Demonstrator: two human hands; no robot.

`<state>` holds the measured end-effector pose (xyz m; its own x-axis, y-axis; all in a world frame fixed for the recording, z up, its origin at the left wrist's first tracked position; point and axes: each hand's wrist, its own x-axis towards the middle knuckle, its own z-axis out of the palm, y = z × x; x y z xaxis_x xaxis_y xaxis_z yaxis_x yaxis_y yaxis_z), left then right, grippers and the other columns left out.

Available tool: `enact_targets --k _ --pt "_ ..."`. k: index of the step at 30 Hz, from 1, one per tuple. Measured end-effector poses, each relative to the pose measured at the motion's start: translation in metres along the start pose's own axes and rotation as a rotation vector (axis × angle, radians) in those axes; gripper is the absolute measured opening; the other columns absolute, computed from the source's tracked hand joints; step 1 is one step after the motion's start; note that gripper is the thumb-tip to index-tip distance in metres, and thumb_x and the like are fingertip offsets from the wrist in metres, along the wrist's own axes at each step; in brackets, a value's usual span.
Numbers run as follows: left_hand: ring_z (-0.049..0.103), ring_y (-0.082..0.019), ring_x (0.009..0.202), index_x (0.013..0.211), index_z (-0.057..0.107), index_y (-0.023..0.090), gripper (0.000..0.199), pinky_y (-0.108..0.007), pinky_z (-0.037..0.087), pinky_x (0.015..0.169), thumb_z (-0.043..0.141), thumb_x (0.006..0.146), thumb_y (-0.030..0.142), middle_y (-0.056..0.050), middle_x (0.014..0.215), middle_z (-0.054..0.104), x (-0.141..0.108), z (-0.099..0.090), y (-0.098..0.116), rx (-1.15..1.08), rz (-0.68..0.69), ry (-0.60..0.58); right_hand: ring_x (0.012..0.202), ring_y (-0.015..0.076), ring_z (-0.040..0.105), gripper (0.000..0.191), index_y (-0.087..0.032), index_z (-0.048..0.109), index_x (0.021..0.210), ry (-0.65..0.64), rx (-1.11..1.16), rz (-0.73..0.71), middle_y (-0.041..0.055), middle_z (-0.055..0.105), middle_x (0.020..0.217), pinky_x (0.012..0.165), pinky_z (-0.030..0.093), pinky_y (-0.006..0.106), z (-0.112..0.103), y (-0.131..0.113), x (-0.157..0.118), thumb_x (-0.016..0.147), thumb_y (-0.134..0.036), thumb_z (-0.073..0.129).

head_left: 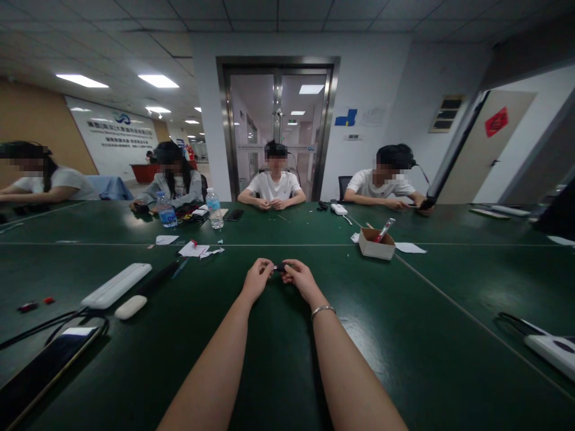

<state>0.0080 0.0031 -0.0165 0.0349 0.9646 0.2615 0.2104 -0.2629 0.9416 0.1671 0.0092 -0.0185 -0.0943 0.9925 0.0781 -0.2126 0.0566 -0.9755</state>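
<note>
Both arms reach forward over the dark green table [278, 335]. Between my hands is a small black object [280, 267] with a paler, shiny end on its left side; it is too small to identify. My left hand [258, 279] pinches the pale end with thumb and fingertips. On the other side, my right hand [302, 279] closes its fingers on the black end, and a silver bracelet [323, 311] circles that wrist. The object is held about level, with the hands a short gap apart.
On the left lie a white power strip [117, 286], a white oval case [130, 307] and a phone [49, 365]. Paper scraps [194, 249] and bottles [214, 209] stand beyond. A small box [376, 245] is ahead right. Several people sit across the table.
</note>
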Motion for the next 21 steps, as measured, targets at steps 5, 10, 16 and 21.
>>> enact_targets --k 5,10,16,21 --pt "0.057 -0.014 0.073 0.094 0.055 0.017 0.028 -0.025 0.044 0.063 0.054 0.076 0.038 -0.005 0.084 0.061 0.0005 -0.0011 -0.0025 0.012 0.017 0.011 0.051 0.0089 0.058 0.026 -0.013 0.060 0.094 0.002 -0.014 0.002 0.0010 0.061 0.063 0.051 0.049 0.022 0.0005 0.0000 -0.0004 0.072 -0.024 0.065" --pt "0.057 -0.014 0.072 0.095 0.055 0.017 0.029 -0.025 0.043 0.062 0.049 0.079 0.042 -0.004 0.082 0.062 -0.0001 -0.0017 -0.0017 0.021 -0.025 -0.003 0.053 0.0096 0.059 0.025 -0.014 0.060 0.095 -0.013 -0.025 -0.014 0.0016 0.061 0.065 0.052 0.050 0.023 -0.0005 0.0009 -0.0005 0.072 -0.024 0.065" --pt "0.057 -0.014 0.072 0.095 0.056 0.018 0.032 -0.025 0.043 0.062 0.048 0.079 0.044 -0.004 0.081 0.062 -0.0028 -0.0020 0.0027 0.054 -0.042 0.006 0.053 0.0096 0.059 0.025 -0.015 0.060 0.096 -0.037 -0.031 -0.023 0.0011 0.061 0.065 0.053 0.051 0.024 -0.0009 0.0018 0.0000 0.073 -0.024 0.064" --pt "0.057 -0.014 0.073 0.095 0.057 0.018 0.031 -0.025 0.043 0.064 0.051 0.077 0.042 -0.004 0.080 0.062 -0.0011 -0.0005 -0.0003 0.036 -0.018 0.020 0.054 0.0097 0.060 0.026 -0.015 0.060 0.097 -0.035 -0.038 -0.019 0.0011 0.062 0.065 0.053 0.050 0.024 -0.0018 0.0026 0.0007 0.073 -0.024 0.064"
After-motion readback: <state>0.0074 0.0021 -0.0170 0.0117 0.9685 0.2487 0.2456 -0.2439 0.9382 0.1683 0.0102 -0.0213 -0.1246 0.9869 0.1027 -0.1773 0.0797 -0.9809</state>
